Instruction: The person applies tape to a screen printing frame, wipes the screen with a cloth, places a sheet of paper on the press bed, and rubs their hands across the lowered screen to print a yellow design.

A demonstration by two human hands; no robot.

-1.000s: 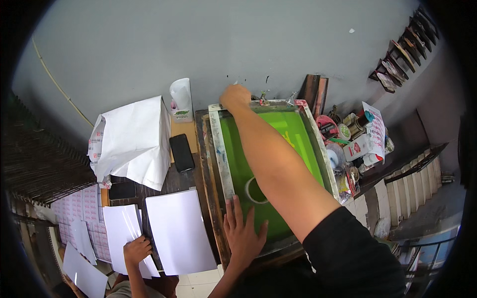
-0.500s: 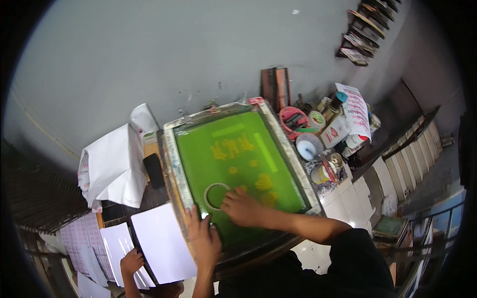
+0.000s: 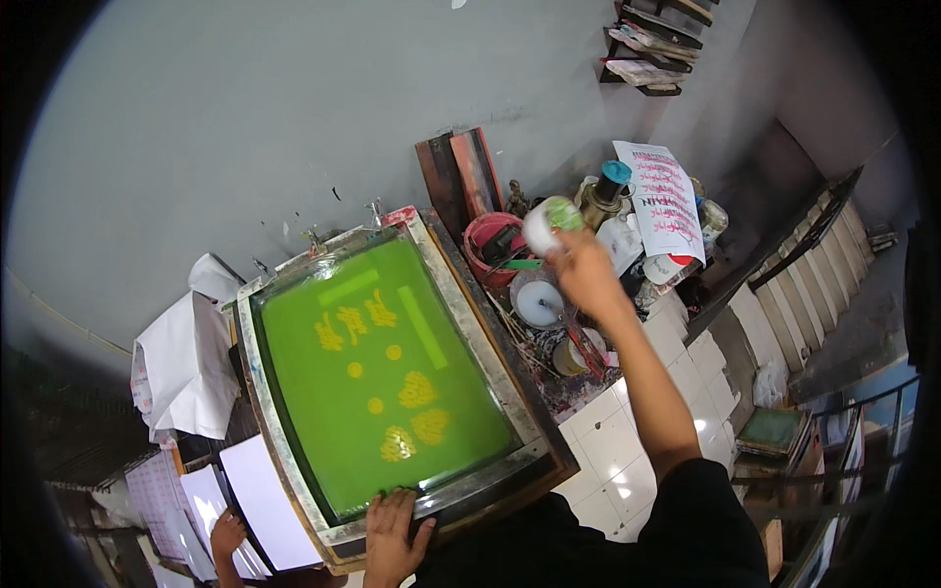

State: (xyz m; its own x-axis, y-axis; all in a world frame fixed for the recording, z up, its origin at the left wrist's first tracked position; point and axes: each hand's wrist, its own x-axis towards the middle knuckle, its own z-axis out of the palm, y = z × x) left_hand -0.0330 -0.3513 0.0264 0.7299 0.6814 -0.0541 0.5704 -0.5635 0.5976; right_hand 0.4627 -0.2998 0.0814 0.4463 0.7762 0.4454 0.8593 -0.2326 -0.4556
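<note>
A screen printing frame [image 3: 446, 269] with pale, stained wood holds a green mesh [image 3: 304, 392] marked with yellow motifs. My left hand [image 3: 392, 539] lies on the frame's near edge, its fingers over the rim and its thumb apart. At the right, my right hand [image 3: 586, 279] grips a small round white tub [image 3: 542, 233] with a green patch on top, raised and tilted above the cluttered side table. Just below the tub are a pink-red bucket [image 3: 480, 235] with dark tools in it and a white bowl [image 3: 539, 302].
Two boards [image 3: 456, 176] lean on the wall behind the frame. A teal-capped bottle [image 3: 615, 176] and a printed sheet [image 3: 657, 201] stand beyond my right hand. At the lower left, another person's hand [image 3: 227, 534] rests by white sheets [image 3: 265, 500]. A white bag [image 3: 186, 367] sits at left.
My right hand left the mesh, moved right and picked up the tub. The pale ring it touched no longer shows on the mesh. My left hand shifted to the near edge; the view swung right.
</note>
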